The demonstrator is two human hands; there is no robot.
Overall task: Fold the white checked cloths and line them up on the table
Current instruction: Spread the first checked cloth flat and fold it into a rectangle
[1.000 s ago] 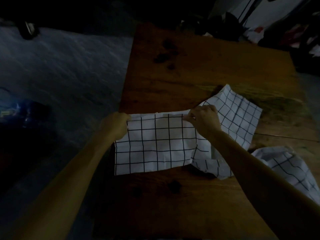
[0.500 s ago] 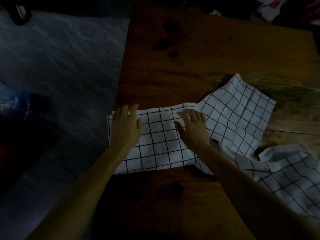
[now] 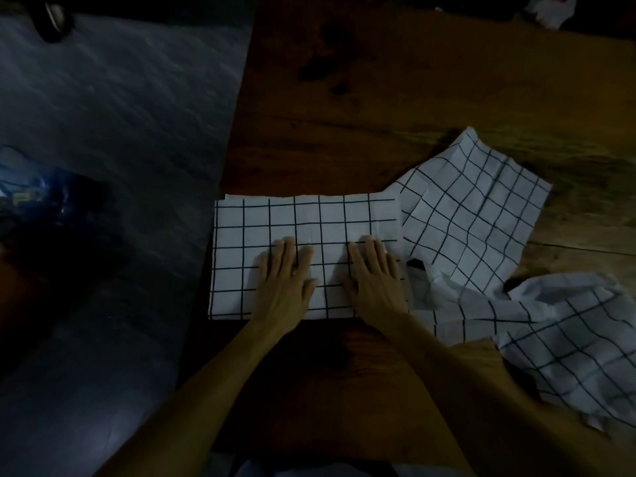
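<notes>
My left hand [image 3: 287,280] and my right hand [image 3: 373,277] both lie flat on the folded cloth [image 3: 306,232]. My fingers are straight and spread. I am pressing down, not grabbing anything. The folded cloth sits on the wooden table [image 3: 395,98], right at the left side of it.

Here is what I think could go wrong. The left side of the folded cloth looks like it pokes a little past the table edge. If I push it that way, it might slide off and fall to the floor [image 3: 113,132]. If I lift my hands too fast, the top layer might pop up and the fold could come undone. It is quite dark, so I might not see if the corners are not lined up.

Two more checked cloths are not folded yet. One open cloth [image 3: 475,215] lies just to the right and touches the folded one. One crumpled cloth [image 3: 568,339] lies near my right arm and hangs toward the front edge. It could get tugged along when I move my arm.

These loose cloths take up the room where the line should go.
</notes>
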